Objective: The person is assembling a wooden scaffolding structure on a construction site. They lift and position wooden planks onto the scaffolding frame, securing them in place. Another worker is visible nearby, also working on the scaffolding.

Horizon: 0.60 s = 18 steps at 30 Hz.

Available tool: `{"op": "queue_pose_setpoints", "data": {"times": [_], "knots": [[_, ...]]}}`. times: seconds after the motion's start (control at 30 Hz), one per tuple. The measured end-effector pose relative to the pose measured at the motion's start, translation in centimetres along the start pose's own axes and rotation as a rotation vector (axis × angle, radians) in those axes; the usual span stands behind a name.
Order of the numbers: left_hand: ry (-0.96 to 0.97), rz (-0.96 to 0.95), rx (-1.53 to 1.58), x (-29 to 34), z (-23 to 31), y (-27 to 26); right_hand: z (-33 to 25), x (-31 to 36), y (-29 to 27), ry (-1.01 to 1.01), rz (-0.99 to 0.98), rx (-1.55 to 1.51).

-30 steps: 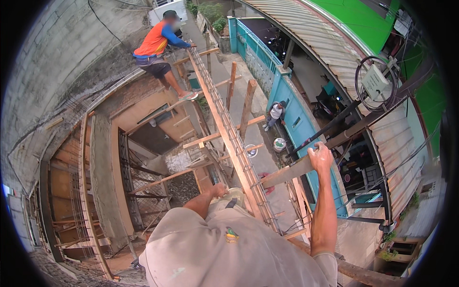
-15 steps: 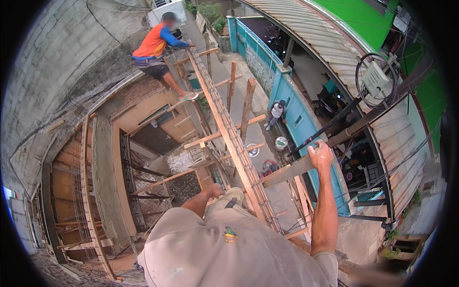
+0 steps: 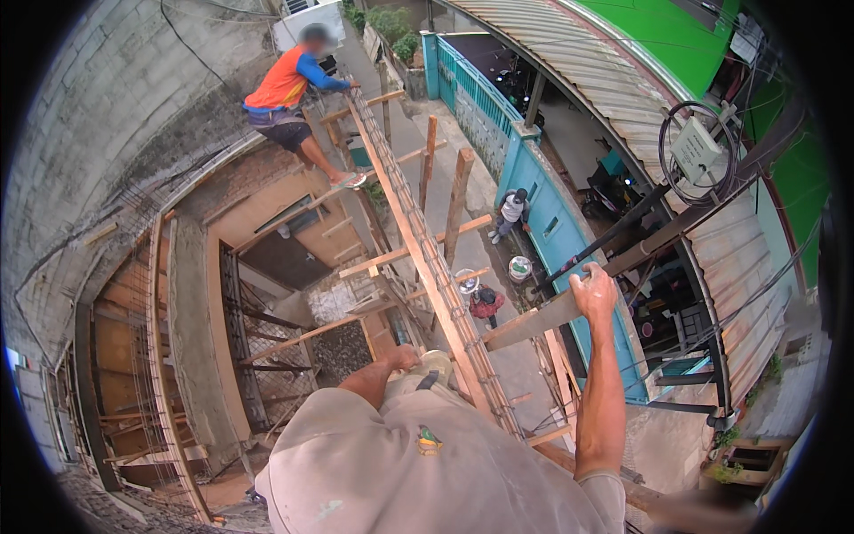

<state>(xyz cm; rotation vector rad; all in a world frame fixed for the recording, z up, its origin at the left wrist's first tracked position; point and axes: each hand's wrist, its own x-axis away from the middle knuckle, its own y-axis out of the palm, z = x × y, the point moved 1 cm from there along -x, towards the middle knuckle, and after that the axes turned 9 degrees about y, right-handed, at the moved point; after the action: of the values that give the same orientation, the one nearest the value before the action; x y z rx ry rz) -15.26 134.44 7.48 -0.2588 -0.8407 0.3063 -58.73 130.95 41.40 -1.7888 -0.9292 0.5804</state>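
My right hand is raised on the right, its fingers curled over a thick grey-brown pole that slants up to the right. My left hand is low, near the middle, beside my lap and a pale rounded thing I cannot identify. Its fingers look closed, but what they hold, if anything, is hidden. Just ahead of me, a long wooden formwork board runs away toward the far left with a steel rebar cage along it. Neither hand touches the cage.
A co-worker in orange and blue crouches at the beam's far end. Two people, one in grey and one in dark red, stand far below near a bucket. Wooden props, a blue gate and a cable box surround me.
The person in dark red below has come further into sight beside the beam. My view has shifted slightly; both my hands keep their places.
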Motion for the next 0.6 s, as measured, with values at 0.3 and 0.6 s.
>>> {"op": "queue_pose_setpoints", "data": {"times": [0.3, 0.6], "knots": [[-0.086, 0.044, 0.162, 2.1, 2.6, -0.3, -0.3, 0.3, -0.3, -0.008, 0.017, -0.012], [0.033, -0.007, 0.001, 1.7, 2.5, -0.4, -0.4, 0.3, -0.3, -0.009, 0.019, -0.005]]}}
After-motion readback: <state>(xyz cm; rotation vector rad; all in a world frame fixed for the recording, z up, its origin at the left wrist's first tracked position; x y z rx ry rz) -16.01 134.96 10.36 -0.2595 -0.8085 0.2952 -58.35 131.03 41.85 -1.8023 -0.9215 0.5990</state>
